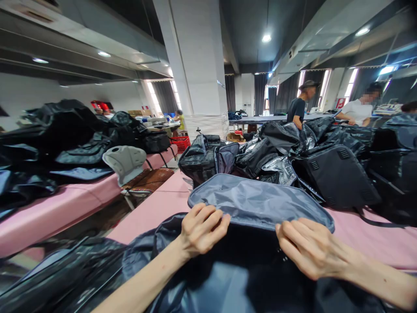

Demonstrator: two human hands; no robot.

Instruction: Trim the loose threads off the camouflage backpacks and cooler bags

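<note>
A large dark bag point(224, 282) with a grey-blue lining lies open right in front of me. Its lid flap point(257, 200) is folded back, lining side up, toward the far side of the pink table. My left hand point(203, 228) is closed on the bag's edge near the flap's left end. Farther right, my right hand point(309, 245) grips the same edge with curled fingers. Between the two hands the edge runs fairly straight. Both sets of fingertips are partly hidden in the fabric.
Black bags point(339, 174) pile up beyond the flap on the pink table point(156, 204). A grey chair point(125, 163) stands left, before another bag-laden table. A white pillar point(202, 65) rises behind. Two people point(298, 106) work at the back right. A red crate point(180, 143) sits near the pillar.
</note>
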